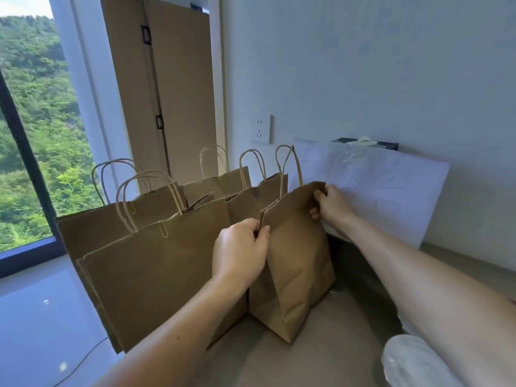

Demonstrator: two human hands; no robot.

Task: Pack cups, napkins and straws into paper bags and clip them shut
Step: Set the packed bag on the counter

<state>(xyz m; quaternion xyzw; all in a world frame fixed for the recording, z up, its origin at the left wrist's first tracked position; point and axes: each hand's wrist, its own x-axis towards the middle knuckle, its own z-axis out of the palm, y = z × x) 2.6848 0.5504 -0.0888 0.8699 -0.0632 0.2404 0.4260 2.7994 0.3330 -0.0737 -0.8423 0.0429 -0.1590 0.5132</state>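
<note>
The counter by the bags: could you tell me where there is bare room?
Bare counter lies in front of the held bag, up to the plastic cups. Left and behind it, clipped bags stand packed together; the white board fills the right rear.

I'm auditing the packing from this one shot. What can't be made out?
Head view:
- Contents of the upright brown paper bag: its paper walls and pinched top hide them.
- Its top corners: covered by the left hand and right hand, so any clip there is unseen.
- Dark box: mostly behind the leaning white sheet.
- Clear plastic object: blurred, cut by the bottom edge.
</note>
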